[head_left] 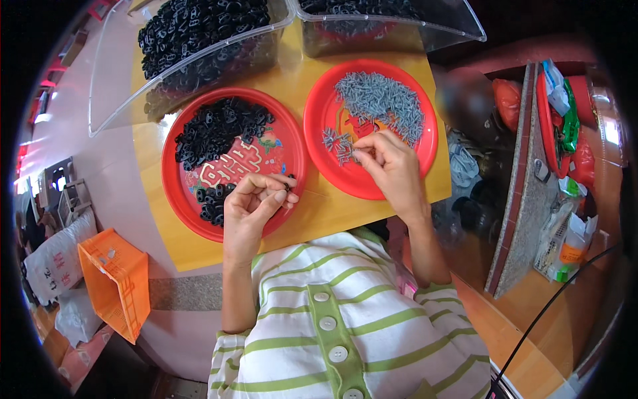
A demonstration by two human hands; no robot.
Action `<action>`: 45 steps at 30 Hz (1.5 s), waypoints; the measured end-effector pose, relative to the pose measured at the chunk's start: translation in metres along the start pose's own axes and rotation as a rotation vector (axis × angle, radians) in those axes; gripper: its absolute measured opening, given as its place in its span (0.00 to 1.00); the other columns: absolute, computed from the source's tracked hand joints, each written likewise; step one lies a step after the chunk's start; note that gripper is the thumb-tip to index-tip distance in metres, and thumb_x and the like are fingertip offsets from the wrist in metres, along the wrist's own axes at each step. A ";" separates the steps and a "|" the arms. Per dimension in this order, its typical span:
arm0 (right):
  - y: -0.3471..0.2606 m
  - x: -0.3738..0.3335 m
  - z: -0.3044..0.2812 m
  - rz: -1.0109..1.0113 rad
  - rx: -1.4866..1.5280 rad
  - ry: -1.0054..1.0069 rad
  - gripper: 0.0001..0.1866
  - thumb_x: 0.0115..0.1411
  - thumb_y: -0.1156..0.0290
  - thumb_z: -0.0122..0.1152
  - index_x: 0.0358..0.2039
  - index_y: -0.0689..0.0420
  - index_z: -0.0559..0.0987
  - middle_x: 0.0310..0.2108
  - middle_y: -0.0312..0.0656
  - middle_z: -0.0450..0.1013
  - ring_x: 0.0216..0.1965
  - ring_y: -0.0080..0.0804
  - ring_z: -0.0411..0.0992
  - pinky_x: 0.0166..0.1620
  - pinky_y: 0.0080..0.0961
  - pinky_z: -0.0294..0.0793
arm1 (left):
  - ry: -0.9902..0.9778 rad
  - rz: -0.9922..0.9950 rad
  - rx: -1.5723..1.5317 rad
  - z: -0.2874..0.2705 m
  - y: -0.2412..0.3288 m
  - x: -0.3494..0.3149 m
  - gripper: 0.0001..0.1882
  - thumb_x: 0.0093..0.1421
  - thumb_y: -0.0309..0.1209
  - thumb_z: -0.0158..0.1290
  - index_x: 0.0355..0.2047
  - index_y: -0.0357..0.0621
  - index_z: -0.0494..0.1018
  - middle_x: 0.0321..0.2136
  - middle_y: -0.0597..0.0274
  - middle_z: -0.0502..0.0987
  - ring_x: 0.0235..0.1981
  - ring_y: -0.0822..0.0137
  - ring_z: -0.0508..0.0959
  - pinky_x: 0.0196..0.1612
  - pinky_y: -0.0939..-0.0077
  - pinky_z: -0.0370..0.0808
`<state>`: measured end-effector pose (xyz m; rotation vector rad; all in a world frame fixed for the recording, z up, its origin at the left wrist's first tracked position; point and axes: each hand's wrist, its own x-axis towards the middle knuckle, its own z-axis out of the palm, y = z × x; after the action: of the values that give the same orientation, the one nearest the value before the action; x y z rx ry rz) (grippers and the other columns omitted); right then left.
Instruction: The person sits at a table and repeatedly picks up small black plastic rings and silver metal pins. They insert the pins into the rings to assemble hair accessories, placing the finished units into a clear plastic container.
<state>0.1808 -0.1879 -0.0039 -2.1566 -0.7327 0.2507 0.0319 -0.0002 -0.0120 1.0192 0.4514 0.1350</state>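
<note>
My left hand (247, 207) is closed in a pinch over the right edge of the left red tray (169, 193), with a small black plastic part (290, 178) at its fingertips. In that tray lie a large heap of similar black parts (216, 126) and a smaller group (214, 203) beside my wrist. Over the right red tray (352, 186), my right hand (393, 166) has thumb and forefinger together at a small cluster of grey screws (339, 143). Whether a screw is between those fingers is hidden. A bigger heap of grey screws (382, 96) fills the tray's far side.
Two clear plastic bins (193, 66) (359, 41) stand at the far side of the yellow tabletop (193, 249), holding black parts. An orange crate (119, 286) is at the left. Bags and packages (575, 239) lie to the right, near a black cable (551, 299).
</note>
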 end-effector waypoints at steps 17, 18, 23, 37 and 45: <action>0.017 0.017 0.004 0.006 -0.029 -0.006 0.04 0.53 0.77 0.60 0.31 0.61 0.76 0.26 0.40 0.70 0.24 0.25 0.69 0.28 0.22 0.67 | -0.056 0.045 0.121 0.004 -0.007 0.006 0.09 0.55 0.15 0.51 0.38 0.29 0.73 0.41 0.54 0.71 0.38 0.64 0.78 0.40 0.77 0.78; 0.016 0.017 0.002 0.016 -0.052 -0.005 0.04 0.53 0.78 0.59 0.31 0.61 0.77 0.26 0.39 0.70 0.24 0.25 0.69 0.28 0.22 0.67 | -0.055 0.064 0.136 0.004 -0.007 0.006 0.09 0.55 0.15 0.52 0.37 0.30 0.73 0.40 0.54 0.71 0.37 0.66 0.78 0.40 0.78 0.78; 0.015 0.014 0.001 -0.031 -0.030 -0.032 0.04 0.53 0.80 0.58 0.31 0.62 0.77 0.27 0.39 0.70 0.25 0.26 0.69 0.29 0.21 0.67 | 0.004 0.069 0.255 0.000 -0.007 0.004 0.09 0.54 0.16 0.53 0.37 0.31 0.74 0.34 0.58 0.73 0.32 0.71 0.78 0.36 0.82 0.77; 0.020 0.012 -0.006 -0.030 -0.108 -0.067 0.06 0.52 0.76 0.59 0.32 0.60 0.77 0.29 0.45 0.71 0.32 0.43 0.72 0.33 0.32 0.71 | 0.083 -0.013 0.035 0.004 -0.007 -0.003 0.05 0.55 0.19 0.54 0.33 0.34 0.72 0.27 0.57 0.77 0.27 0.70 0.78 0.32 0.79 0.77; 0.026 0.006 -0.010 -0.122 -0.099 0.000 0.06 0.52 0.77 0.59 0.32 0.60 0.77 0.30 0.44 0.71 0.32 0.42 0.72 0.34 0.32 0.72 | 0.116 0.002 0.063 0.004 -0.007 -0.007 0.04 0.55 0.20 0.54 0.32 0.34 0.72 0.27 0.60 0.76 0.25 0.72 0.77 0.29 0.81 0.75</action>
<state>0.2008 -0.2034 -0.0169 -2.1948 -0.8896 0.1533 0.0263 -0.0091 -0.0141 1.0772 0.5630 0.1833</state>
